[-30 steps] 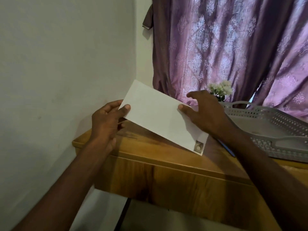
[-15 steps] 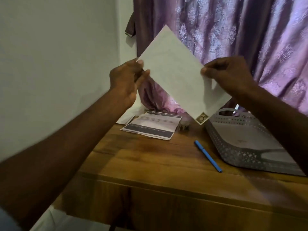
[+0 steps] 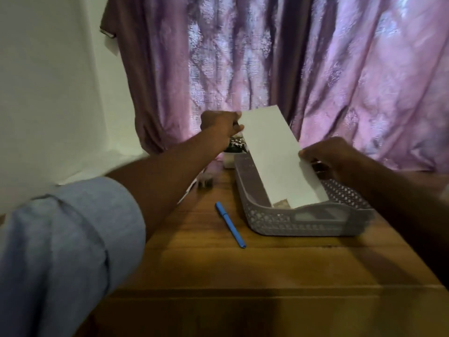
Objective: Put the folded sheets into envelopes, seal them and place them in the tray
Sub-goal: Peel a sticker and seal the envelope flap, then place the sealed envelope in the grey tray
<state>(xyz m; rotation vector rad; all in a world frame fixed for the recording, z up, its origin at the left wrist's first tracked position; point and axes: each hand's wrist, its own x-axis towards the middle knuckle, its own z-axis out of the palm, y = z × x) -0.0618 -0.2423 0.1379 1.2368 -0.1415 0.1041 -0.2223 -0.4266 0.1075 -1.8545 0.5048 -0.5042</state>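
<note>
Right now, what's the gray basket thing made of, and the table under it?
The tray looks like gray plastic with a matte finish: its walls are molded into a lattice of little holes with a cut-out handle. The table looks like wood or wood-look laminate; brown grain streaks run across its smooth top.

dim, motion-blurred; curtain (image 3: pixel 243 69) backlit, edges warped.

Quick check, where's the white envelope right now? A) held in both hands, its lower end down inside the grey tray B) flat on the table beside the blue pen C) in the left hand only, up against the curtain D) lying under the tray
A: the left hand pinches the envelope's top corner, the right hand grips its right edge, and its lower end dips behind the grey tray's near wall.
</note>
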